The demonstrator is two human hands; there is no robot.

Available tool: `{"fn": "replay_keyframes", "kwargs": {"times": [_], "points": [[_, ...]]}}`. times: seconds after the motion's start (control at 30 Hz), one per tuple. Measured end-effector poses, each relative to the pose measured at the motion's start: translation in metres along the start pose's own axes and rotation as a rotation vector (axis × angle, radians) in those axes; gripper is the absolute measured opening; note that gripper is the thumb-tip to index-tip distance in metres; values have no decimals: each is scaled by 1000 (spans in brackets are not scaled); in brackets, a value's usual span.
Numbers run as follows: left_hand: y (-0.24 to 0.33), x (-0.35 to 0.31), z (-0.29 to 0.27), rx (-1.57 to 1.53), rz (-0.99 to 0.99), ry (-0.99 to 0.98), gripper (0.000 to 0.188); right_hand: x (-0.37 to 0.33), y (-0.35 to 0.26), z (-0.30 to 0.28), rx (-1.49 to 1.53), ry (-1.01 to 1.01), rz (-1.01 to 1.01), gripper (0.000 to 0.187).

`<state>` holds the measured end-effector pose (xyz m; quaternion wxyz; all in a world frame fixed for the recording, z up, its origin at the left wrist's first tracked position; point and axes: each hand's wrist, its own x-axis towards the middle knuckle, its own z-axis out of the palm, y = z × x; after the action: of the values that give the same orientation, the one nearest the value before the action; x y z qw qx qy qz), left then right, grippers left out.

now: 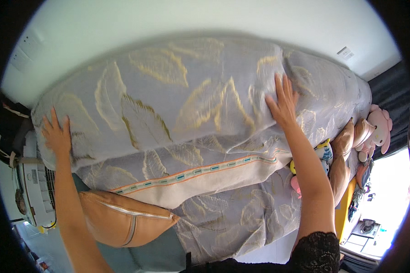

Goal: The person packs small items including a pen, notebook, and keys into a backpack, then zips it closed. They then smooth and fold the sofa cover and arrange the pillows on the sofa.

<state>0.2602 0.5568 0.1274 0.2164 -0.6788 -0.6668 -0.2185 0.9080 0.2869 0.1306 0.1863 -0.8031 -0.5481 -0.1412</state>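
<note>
A grey sofa cover with a gold and white leaf pattern lies over the sofa's back and hangs down over the seat. My left hand rests spread on the cover at the far left end of the back. Toward the right, my right hand presses flat on the cover with its fingers apart, near a crease. Neither hand grips anything. Below the back, a cream cloth strip with an orange and teal border runs across the seat.
A tan zippered cushion sits at the lower left on the teal seat. More tan cushions and a pink plush toy crowd the right end. A white appliance stands left. Behind the sofa rises a pale wall.
</note>
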Motion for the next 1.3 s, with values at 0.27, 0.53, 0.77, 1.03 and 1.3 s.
{"fn": "replay_keyframes", "kwargs": {"times": [0.27,0.53,0.77,1.03,1.3], "points": [[20,45,29,106,-154,-213,70,91,3,21,146,-321,182,76],[-41,-2,-70,-746,-213,-136,81,-14,-82,-44,24,389,-221,53],[-75,-201,-22,-821,-279,-504,42,-190,-86,34,-90,-332,-395,32],[-41,-130,-31,-751,-513,-256,64,-66,-135,11,-46,-747,-177,64],[-124,-71,-18,-894,-957,-56,89,-10,-119,-73,-42,175,-256,59]]}}
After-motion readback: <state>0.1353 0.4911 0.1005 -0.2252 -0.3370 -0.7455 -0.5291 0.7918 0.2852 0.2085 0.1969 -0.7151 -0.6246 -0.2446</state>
